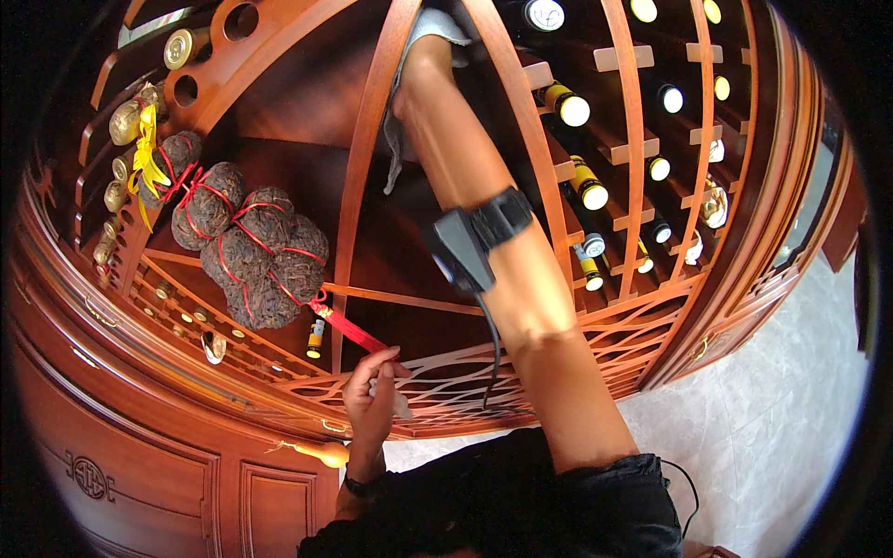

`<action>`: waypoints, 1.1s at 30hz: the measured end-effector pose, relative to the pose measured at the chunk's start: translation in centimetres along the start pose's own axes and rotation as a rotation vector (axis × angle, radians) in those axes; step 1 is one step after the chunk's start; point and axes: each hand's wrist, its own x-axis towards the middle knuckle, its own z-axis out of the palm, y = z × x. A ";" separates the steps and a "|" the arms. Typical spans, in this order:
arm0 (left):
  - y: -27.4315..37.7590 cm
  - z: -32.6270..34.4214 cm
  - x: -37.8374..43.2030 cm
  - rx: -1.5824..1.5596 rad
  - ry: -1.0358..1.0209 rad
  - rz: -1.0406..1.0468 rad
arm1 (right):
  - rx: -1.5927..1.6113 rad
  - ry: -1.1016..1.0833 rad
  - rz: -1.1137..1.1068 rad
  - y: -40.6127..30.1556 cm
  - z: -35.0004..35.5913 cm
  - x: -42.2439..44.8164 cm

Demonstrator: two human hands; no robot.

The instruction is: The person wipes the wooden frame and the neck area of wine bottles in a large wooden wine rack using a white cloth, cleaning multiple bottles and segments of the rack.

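My left hand (370,397) pinches the end of a red tassel (352,330). A pale, crumpled scrap (400,403) shows at the same hand; I cannot tell what it is. The tassel hangs from a bundle of dark, compressed tea-like balls (268,258) bound with red cord. My right hand (427,53) reaches up into a diamond-shaped compartment of the wooden wine rack (364,160). A grey cloth (436,25) wraps that hand and hides its fingers, with a loose corner (394,164) dangling beside the wrist.
Bottles (589,185) lie in slots on the right, their capped ends outward. Gold-topped bottles (180,49) and a yellow ribbon (145,153) are at left. Below runs a wooden lattice (628,349). A small gourd (328,453) sits near my left wrist. A black cable (497,356) trails from my right forearm's strapped device (464,247).
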 end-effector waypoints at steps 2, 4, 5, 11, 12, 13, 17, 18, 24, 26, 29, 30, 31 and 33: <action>-1.5 -0.5 0.2 0.051 -0.001 0.000 | -0.076 0.016 0.027 2.0 -1.1 -1.2; -1.9 -0.6 -0.1 0.003 0.017 -0.059 | -0.156 0.037 0.078 4.6 -2.0 -3.3; -2.1 -0.1 0.4 0.002 -0.013 -0.028 | -0.203 0.046 0.075 4.6 -2.5 -3.8; -3.3 1.1 1.8 -0.041 -0.086 -0.085 | -0.407 0.011 0.068 6.9 -3.1 -2.6; -3.3 1.0 2.0 -0.017 -0.092 -0.044 | -0.446 -0.001 0.044 6.6 -2.8 -1.8; -3.5 0.9 2.2 0.008 -0.097 -0.004 | -0.484 -0.011 0.032 6.6 -2.6 -1.3; -4.6 -0.1 2.6 0.019 -0.085 0.008 | -0.666 -0.020 0.016 7.1 -2.9 0.2; -4.6 -0.2 2.7 0.075 -0.069 0.016 | -0.711 -0.026 0.013 7.3 -3.1 0.6; -5.7 -1.8 0.8 0.012 -0.019 -0.086 | -0.983 -0.082 0.115 10.7 -4.7 -0.6; -5.7 -2.0 0.3 0.039 -0.018 -0.063 | -1.086 -0.116 0.153 11.8 -5.4 -0.7; -5.7 -2.1 0.1 0.069 -0.038 -0.042 | -1.283 -0.199 0.235 13.5 -6.4 -0.8; -5.5 -2.1 -0.1 0.038 -0.050 -0.069 | -1.349 -0.231 0.263 14.2 -7.1 -1.0; -5.1 -2.2 -0.3 0.013 -0.058 -0.088 | -1.405 -0.262 0.293 14.9 -7.5 -1.3; -4.7 -2.5 -0.9 0.046 -0.050 -0.058 | -1.494 -0.330 0.367 16.7 -8.1 -2.3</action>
